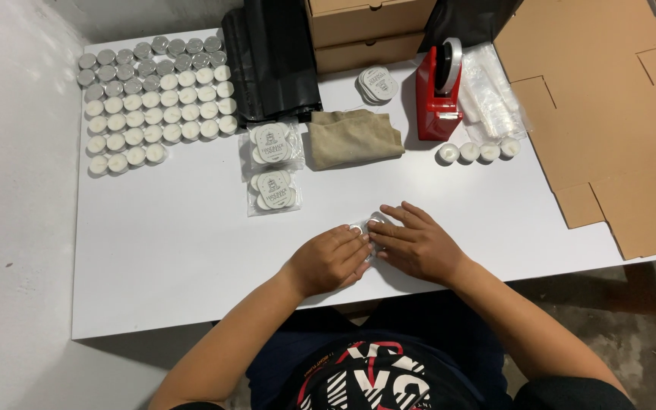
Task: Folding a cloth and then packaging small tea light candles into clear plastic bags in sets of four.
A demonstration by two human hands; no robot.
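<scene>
A: Down on the white table [161,250], near the front edge: left hand [329,260] and right hand [417,244], side by side, fingertips touching.

B: Holding anything?

A: Small round tealights [366,225], bunched under the fingertips. Left fingers curled over them. Right fingers flat and spread on top. Pressed on the bunch from both sides. Most of it hidden, so cannot count.

B: More candles around?

A: Lots. Big block of tealights [153,102] in neat rows at the far left corner, well apart from the hands. Back rows silver, front rows white. Four more candles [478,152] in a short line on the right, just in front of the red tape holder [437,91].

B: And in the middle?

A: Two clear packs [272,168] with round candles and labels inside, one behind the other. Just beside them, a folded tan cloth [354,137]. Behind that, a stack of round stickers [377,85].

B: At the back?

A: Black bags [271,57], brown boxes [366,30], clear bags [491,95] beside the tape holder. Flat cardboard [609,114] far right, hanging past the table edge.
</scene>
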